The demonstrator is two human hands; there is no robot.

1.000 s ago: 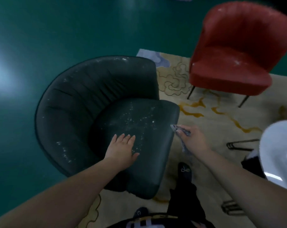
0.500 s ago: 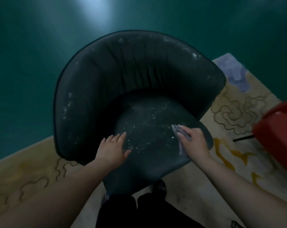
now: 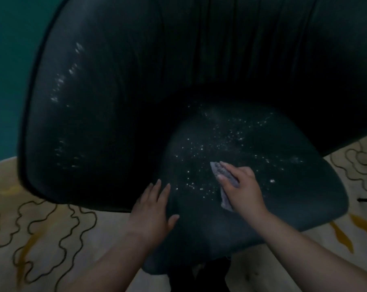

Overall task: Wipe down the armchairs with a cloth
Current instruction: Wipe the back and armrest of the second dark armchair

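A dark rounded armchair point(image 3: 115, 114) fills most of the view. Its seat cushion point(image 3: 283, 186) is speckled with white crumbs or dust, and pale flecks run down the left inner arm. My right hand point(image 3: 243, 190) lies on the middle of the seat, pressing a small grey cloth point(image 3: 226, 186) flat under the fingers; the cloth's tip pokes out past my fingertips. My left hand point(image 3: 153, 209) rests flat, fingers together, on the seat's front left edge, holding nothing.
A cream rug point(image 3: 41, 239) with dark squiggly lines and yellow streaks lies under the chair, showing at lower left and right. Teal floor point(image 3: 8, 70) is at the upper left. A dark leg or base shows below the seat front.
The view has closed in on the dark armchair; the red chair is out of view. My right hand with the cloth slid from the seat's right edge to its middle. The left hand shifted toward the front left edge.
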